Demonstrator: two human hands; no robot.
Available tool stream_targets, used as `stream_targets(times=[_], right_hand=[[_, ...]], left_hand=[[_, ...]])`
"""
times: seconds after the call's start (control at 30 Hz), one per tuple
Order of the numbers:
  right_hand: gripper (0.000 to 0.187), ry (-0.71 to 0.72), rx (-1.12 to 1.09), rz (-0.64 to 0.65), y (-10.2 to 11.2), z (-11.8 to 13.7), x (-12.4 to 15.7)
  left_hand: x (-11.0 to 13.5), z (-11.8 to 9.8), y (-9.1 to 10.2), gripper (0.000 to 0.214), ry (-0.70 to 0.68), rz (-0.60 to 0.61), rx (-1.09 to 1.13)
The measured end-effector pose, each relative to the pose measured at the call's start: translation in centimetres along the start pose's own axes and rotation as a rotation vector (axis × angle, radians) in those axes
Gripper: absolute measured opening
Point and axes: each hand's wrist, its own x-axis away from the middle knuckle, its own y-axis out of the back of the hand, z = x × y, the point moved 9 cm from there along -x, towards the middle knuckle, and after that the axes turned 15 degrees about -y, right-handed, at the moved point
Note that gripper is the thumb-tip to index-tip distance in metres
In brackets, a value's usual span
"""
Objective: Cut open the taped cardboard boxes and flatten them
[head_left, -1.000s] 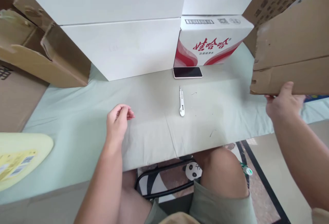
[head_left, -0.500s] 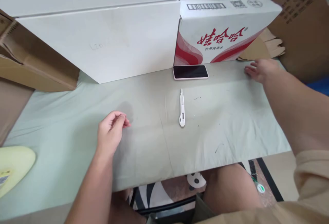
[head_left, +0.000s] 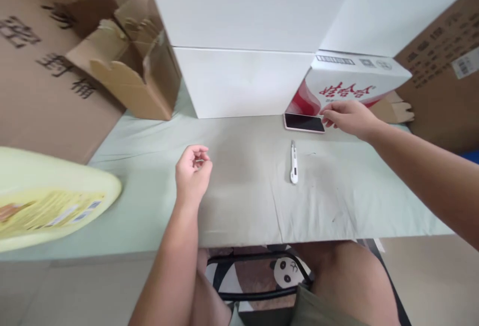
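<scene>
My left hand [head_left: 193,173] hovers over the cloth left of centre, its fingers loosely curled and the thumb apart from them, nothing in it. Up at the back right, my right hand [head_left: 346,117] is at the right end of a smartphone [head_left: 304,122] with a dark screen and pale pink edge. Its fingers are loosely bent and hold nothing visible; whether the fingertips touch the phone I cannot tell. In front of the phone lies a white utility knife [head_left: 294,163], its narrow tip pointing away from me.
Pale green cloth [head_left: 239,206] covers the table. White boxes [head_left: 243,84] and a red-and-white carton [head_left: 348,79] stand along the back. On the left are an open cardboard box [head_left: 149,86] and a yellow-green bottle [head_left: 56,196]. A flattened cardboard piece [head_left: 392,109] lies at the back right.
My view has turned leftward, bringing more of the bottle and cardboard box into sight. My right hand has moved left from the cardboard piece to the phone. My left hand's fingers have loosened.
</scene>
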Motion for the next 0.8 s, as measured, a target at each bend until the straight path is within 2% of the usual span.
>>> stream_targets(times=[0.07, 0.17, 0.27, 0.37, 0.47, 0.53, 0.57, 0.63, 0.73, 0.8], right_hand=[[0.014, 0.207, 0.119, 0.065, -4.3, 6.1, 3.5], [0.013, 0.507, 0.227, 0.168, -12.1, 14.5, 9.2], [0.038, 0.747, 0.263, 0.226, -20.3, 21.0, 13.9], [0.066, 0.871, 0.308, 0.255, -27.8, 25.4, 15.8], [0.076, 0.886, 0.353, 0.195, -33.0, 28.3, 14.5], [0.069, 0.876, 0.366, 0.129, -34.6, 29.3, 13.0], [0.062, 0.876, 0.362, 0.09, -34.7, 29.6, 12.5], [0.046, 0.899, 0.335, 0.007, -33.7, 29.3, 12.5], [0.03, 0.991, 0.252, -0.078, -29.3, 26.8, 15.8], [0.025, 1.049, 0.189, -0.09, -25.2, 23.8, 19.0]], left_hand=[[-0.1, -0.3, 1.5, 0.026, -0.005, -0.045, 0.03], [-0.3, -0.3, 3.5, 0.025, 0.005, -0.089, 0.053], [-0.5, -0.5, 4.8, 0.02, -0.015, -0.11, 0.1], [-0.7, -0.7, 5.6, 0.017, -0.033, -0.131, 0.151], [-0.8, -0.8, 6.3, 0.013, -0.031, -0.173, 0.176], [-0.9, -0.8, 6.7, 0.01, -0.042, -0.194, 0.189], [-0.9, -0.9, 6.9, 0.009, -0.057, -0.206, 0.191], [-0.9, -1.1, 7.5, 0.005, -0.102, -0.254, 0.178], [-0.4, -1.9, 9.4, 0.005, -0.182, -0.405, 0.102], [0.4, -3.5, 10.8, 0.011, -0.32, -0.54, 0.004]])
